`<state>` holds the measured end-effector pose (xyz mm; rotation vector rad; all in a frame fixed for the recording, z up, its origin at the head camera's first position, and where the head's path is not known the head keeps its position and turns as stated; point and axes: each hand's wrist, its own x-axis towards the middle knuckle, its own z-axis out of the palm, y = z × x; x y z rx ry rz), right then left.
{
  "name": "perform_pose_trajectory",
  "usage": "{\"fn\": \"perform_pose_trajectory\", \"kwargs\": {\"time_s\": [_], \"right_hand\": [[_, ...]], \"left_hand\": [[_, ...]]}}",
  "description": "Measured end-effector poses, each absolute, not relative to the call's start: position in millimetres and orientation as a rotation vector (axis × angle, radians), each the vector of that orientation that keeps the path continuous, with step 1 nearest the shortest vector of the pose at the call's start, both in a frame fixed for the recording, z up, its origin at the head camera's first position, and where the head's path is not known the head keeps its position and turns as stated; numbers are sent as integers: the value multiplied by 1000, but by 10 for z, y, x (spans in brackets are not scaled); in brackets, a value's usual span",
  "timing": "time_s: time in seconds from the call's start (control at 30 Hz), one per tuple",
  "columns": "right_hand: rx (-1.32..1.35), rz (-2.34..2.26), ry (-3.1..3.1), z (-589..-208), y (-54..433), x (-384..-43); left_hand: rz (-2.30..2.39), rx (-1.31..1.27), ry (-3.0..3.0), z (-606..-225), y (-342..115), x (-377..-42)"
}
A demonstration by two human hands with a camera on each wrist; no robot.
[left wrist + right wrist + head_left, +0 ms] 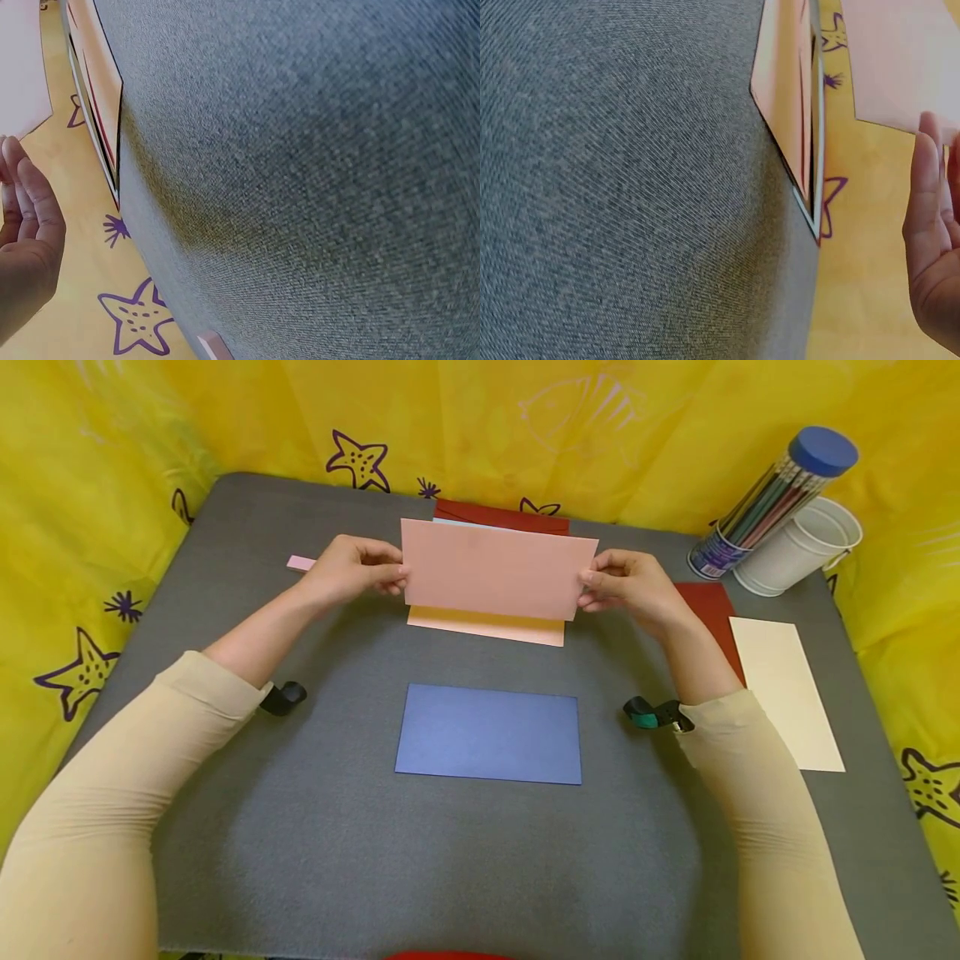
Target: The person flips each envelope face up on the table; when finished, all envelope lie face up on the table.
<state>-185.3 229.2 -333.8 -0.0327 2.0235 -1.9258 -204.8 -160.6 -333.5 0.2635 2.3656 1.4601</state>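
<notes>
Yellow patterned cloth (465, 427) hangs behind the grey counter (337, 860). My left fingers (392, 573) and right fingers (603, 582) each pinch one short edge of the pink sheet (495, 568), which I hold raised, partly hiding an orange sheet (487, 628); a blue sheet (487, 735) lies nearer me. I expect the pink one to be light, fairly stiff, slightly slippery and easily creased, so gentle pinches at both side edges should suit it.

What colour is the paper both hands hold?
The paper is salmon pink; the head view shows it best.
</notes>
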Motion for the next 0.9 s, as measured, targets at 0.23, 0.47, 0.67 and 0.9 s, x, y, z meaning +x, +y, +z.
{"fn": "perform_pose_trajectory", "kwargs": {"time_s": [0.23,0.47,0.67,0.9], "right_hand": [[-4,-2027,1940,-3311,2366,-1825],[5,-1998,1945,-3358,2371,-1808],[34,-2020,1916,-3423,2342,-1796],[115,-1868,2055,-3481,2317,-1770]], "left_hand": [[1582,189,2273,-3310,-1571,-2019],[1502,143,2313,-3320,-1567,-2015],[1432,94,2346,-3350,-1553,-2013],[1538,37,2234,-3462,-1503,-2007]]}}
